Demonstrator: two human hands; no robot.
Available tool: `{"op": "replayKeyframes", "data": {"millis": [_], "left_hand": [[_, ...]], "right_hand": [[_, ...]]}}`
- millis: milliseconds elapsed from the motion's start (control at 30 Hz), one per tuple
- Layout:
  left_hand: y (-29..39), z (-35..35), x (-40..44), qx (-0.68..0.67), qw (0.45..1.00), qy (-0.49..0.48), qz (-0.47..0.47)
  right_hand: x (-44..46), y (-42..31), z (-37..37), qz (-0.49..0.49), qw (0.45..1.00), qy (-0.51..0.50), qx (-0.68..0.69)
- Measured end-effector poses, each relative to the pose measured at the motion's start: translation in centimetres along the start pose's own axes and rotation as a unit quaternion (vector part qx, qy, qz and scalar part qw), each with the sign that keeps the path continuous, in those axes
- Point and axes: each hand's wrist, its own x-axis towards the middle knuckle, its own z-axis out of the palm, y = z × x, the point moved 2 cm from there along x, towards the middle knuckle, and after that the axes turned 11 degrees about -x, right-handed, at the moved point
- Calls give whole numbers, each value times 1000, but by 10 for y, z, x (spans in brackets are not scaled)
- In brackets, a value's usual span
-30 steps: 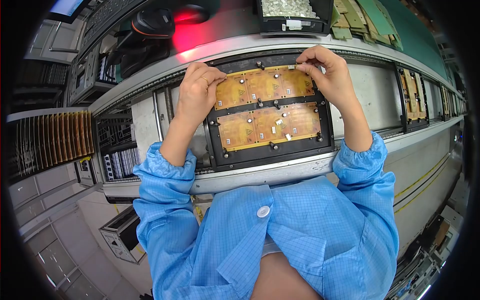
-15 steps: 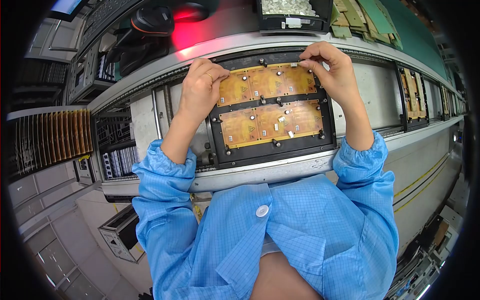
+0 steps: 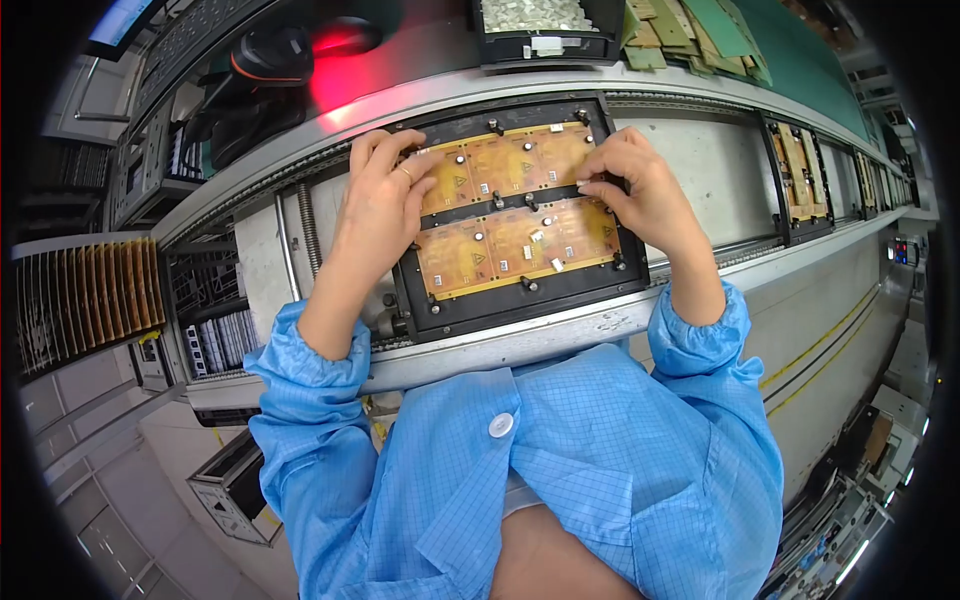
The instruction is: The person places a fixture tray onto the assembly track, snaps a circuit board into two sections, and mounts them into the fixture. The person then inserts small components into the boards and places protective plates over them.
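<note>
A fixture (image 3: 470,318) sits across the conveyor (image 3: 500,351), directly before the person, with 2 board panels inside, the far panel (image 3: 505,165) behind the near panel (image 3: 452,255). On the near panel lie 3 small parts (image 3: 557,265); 1 component (image 3: 556,128) stands at the far panel's back edge. The left hand (image 3: 380,200) is at that panel's left end, the right hand (image 3: 635,190) at its right. Behind the conveyor, a scanner (image 3: 272,54) lies left of a parts bin (image 3: 500,50), stacked boards (image 3: 690,38) right.

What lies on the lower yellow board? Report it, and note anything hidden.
Three small white pieces lie near the middle of the lower board, along with small white labels. Its underside, and whatever part of the black frame it covers, cannot be seen.
</note>
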Motion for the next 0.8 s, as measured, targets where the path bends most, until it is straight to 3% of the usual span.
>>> {"op": "replayKeyframes", "data": {"millis": [33,233,367,567,800], "left_hand": [[6,-1,-1,-4,1000,-1,1],[42,10,-8,-158,972,-172,-13],[58,25,-8,-136,969,-205,-11],[72,45,-8,-89,973,-208,-52],[61,40,-8,-130,974,-184,-32]], "right_hand": [[-3,0,0,-52,997,11,-57],[-10,0,5,-64,997,-8,-41],[-11,1,8,-58,997,-17,-45],[-11,2,10,-50,998,-22,-44],[-11,3,12,-49,997,-19,-63]]}}
